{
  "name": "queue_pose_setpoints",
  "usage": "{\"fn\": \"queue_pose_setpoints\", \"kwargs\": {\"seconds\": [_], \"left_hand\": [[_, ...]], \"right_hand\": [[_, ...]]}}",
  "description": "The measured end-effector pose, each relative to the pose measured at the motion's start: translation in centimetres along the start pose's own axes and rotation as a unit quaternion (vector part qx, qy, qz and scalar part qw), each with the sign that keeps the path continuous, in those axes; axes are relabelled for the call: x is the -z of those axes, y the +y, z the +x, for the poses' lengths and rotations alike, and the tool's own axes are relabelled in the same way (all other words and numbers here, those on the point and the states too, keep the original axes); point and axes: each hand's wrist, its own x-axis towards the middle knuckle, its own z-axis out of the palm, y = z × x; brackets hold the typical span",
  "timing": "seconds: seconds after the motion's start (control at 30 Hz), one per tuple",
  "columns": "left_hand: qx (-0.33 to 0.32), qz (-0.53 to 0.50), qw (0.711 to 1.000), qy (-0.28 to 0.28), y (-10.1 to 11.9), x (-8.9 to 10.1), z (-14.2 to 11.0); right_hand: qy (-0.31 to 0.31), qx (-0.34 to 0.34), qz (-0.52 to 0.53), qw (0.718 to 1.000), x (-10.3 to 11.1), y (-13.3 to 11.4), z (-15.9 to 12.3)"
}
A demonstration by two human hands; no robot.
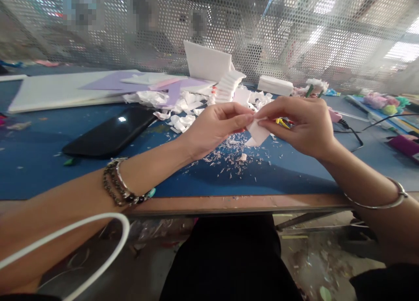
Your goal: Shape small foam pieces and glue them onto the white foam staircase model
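Observation:
My left hand [216,126] and my right hand [303,124] meet above the blue table [39,161], both pinching one small white foam piece [257,133] between thumb and fingers. Something yellow [282,122] shows at my right hand's fingertips; I cannot make out what it is. White crumbs and shavings [229,157] are scattered on the table right under the hands. Beaded bracelets circle my left wrist, and a thin metal bangle my right forearm.
A black phone [109,135] lies left of the hands. Behind are cut white foam bits [183,113], a stack of white pieces [229,85], white and purple sheets [98,85] and a perforated metal screen [294,30]. Colourful foam flowers [381,102] and a black cable [353,133] sit right.

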Motion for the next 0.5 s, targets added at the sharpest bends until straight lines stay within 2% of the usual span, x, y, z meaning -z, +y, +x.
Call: {"fn": "queue_pose_setpoints", "kwargs": {"seconds": [0.1, 0.27, 0.5], "left_hand": [[0.028, -0.029, 0.999, -0.020, -0.1, 0.1, 0.0], [0.032, -0.027, 0.999, -0.013, -0.2, 0.2, -0.1], [-0.038, 0.021, 0.999, -0.005, -0.5, -0.1, -0.1]], "right_hand": [[0.011, -0.002, 0.020, 1.000, -0.1, 0.2, -0.1], [0.039, -0.022, 0.045, 0.998, -0.7, 0.1, -0.2], [0.062, -0.056, 0.102, 0.991, -1.7, -0.2, -0.2]]}}
